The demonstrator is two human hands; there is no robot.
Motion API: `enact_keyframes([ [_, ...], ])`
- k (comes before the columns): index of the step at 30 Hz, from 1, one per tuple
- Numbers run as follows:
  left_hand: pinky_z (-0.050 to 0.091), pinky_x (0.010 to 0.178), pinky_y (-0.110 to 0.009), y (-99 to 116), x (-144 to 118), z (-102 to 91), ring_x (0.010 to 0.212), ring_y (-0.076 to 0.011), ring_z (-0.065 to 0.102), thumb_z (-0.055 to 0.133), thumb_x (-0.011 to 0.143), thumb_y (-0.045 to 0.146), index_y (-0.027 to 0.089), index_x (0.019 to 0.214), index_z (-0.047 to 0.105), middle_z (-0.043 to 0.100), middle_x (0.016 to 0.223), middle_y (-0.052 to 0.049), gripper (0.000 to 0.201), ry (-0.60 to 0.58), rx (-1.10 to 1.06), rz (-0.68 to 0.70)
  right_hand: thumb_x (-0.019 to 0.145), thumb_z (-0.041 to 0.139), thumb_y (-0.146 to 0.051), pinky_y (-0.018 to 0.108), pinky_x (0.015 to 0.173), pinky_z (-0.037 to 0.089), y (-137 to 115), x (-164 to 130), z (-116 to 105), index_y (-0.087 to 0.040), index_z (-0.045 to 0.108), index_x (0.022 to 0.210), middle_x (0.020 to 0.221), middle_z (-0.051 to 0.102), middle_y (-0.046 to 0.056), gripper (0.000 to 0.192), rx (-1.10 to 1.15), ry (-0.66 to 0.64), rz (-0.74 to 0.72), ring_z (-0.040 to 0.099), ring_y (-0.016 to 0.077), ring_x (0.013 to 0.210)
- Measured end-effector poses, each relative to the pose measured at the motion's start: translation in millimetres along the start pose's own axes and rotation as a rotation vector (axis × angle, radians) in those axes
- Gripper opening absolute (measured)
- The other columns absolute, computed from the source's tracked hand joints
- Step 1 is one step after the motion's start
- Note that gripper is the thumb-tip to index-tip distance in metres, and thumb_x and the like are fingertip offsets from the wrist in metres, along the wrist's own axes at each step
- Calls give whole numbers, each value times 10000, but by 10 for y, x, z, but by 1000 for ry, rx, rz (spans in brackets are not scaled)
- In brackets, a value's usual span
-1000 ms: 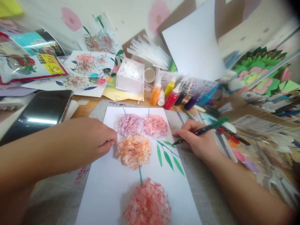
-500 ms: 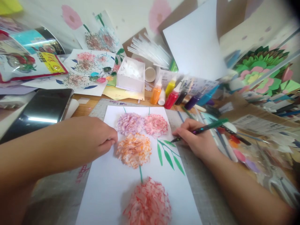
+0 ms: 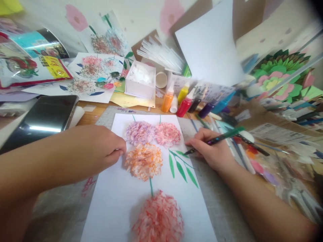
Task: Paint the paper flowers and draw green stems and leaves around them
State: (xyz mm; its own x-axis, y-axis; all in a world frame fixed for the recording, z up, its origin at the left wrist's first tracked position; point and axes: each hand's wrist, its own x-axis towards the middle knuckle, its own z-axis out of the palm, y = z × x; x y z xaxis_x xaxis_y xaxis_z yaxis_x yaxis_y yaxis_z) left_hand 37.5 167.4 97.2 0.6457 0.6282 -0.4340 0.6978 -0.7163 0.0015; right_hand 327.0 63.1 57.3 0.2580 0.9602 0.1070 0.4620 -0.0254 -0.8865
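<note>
A white sheet (image 3: 118,198) lies on a grey cutting mat (image 3: 217,198) in front of me. Several fluffy tissue flowers are stuck on it: purple (image 3: 139,132), pink (image 3: 167,134), orange (image 3: 143,161) and a red one (image 3: 158,217) nearest me. Green painted leaves (image 3: 182,168) branch at the sheet's right edge. My left hand (image 3: 101,148) presses on the sheet's left edge beside the orange flower, fingers curled. My right hand (image 3: 214,149) grips a green-capped brush pen (image 3: 217,139), its tip touching the paper by the top leaf.
Paint bottles (image 3: 176,101) in several colours stand behind the sheet. A white box (image 3: 140,82), straws (image 3: 161,55) and finished flower pictures (image 3: 93,75) crowd the back. A dark tablet (image 3: 42,119) lies at left. Pens and scraps (image 3: 252,151) litter the right; paper flowers (image 3: 280,77) sit far right.
The pen tip has shifted slightly up and left along the top leaf. My left hand stays pressed on the sheet.
</note>
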Motion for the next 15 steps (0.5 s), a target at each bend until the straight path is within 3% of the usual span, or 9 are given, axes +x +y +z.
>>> enact_keyframes([
  [15,311,633,-330,23,21,-19,694,-192,585,379,867,329,317,777,686,678,752,28,320,38,-24,8,726,650,-296,225,409,315,-6,-4,6,-205,503,540,417,475,-58,255,3,-6,17,417,78,386],
])
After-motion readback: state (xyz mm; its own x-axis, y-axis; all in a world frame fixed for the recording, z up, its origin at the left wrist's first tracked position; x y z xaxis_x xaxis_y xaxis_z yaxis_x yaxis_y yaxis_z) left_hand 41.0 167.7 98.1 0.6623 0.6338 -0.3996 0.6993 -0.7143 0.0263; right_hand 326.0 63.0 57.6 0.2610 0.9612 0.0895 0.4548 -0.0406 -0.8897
